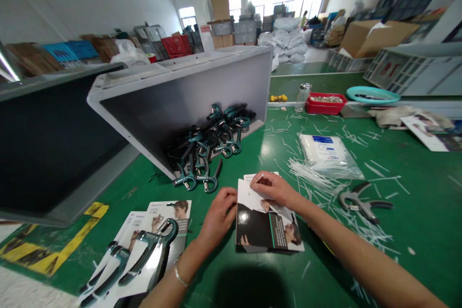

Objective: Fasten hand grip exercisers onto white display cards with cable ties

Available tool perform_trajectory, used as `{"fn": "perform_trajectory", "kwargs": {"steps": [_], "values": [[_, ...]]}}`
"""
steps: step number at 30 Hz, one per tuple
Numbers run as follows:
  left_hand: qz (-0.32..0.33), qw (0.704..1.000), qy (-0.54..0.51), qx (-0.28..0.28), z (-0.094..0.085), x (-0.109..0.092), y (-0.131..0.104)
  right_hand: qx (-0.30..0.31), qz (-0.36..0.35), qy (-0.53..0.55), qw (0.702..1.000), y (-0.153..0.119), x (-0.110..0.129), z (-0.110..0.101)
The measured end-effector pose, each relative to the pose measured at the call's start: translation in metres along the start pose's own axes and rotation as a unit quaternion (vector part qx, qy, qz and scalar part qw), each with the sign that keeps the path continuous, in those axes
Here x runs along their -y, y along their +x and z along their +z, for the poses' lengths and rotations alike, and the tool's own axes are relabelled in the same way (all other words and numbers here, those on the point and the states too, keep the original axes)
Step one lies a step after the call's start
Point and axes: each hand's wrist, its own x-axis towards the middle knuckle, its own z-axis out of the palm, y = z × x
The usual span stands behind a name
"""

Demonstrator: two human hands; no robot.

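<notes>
A stack of printed cardboard cards (254,226) lies in front of me, with a dark lower part and photos of a person. My left hand (222,214) has its fingers curled against the left edge of the stack, its fingertips partly hidden. Over the upper part of the cards, my right hand (272,187) pinches a thin white zip tie (258,180) near small holes in the top card. To the left, hand grip strengtheners (149,250) with teal and black handles rest on more cards (185,224). A grey and black hand grip (364,202) sits right of my right forearm.
A tilted grey crate (180,70) holds several hand grips (202,147). Loose white zip ties (314,175) spill beside their plastic bag (330,154). Farther back stand a glass jar (302,98), a red tray (326,104) and a turquoise basin (373,95). Another dark crate (61,149) is left.
</notes>
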Motion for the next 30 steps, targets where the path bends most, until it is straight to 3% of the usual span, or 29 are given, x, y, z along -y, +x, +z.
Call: {"fn": "perform_trajectory", "kwargs": {"steps": [2,8,14,22,26,30], "values": [[-0.012,1.0,-0.011,-0.02,0.009,0.005,0.006,-0.002,-0.01,-0.015,1.0,-0.001,0.0,0.004],[-0.06,0.993,-0.099,-0.005,0.023,0.009,0.013,-0.015,-0.03,-0.068,0.997,-0.008,-0.001,0.003],[-0.127,0.978,-0.163,-0.01,0.021,0.007,0.012,-0.009,-0.041,-0.095,0.995,-0.009,-0.001,0.004],[-0.147,0.967,-0.208,-0.005,0.021,0.003,0.014,-0.014,-0.101,-0.187,0.977,-0.011,-0.003,0.004],[-0.192,0.938,-0.288,-0.035,0.017,-0.005,0.014,0.061,-0.088,-0.192,0.975,-0.019,0.0,0.006],[-0.205,0.932,-0.3,-0.016,0.017,-0.003,0.01,0.043,-0.062,-0.192,0.979,-0.023,-0.003,0.012]]}}
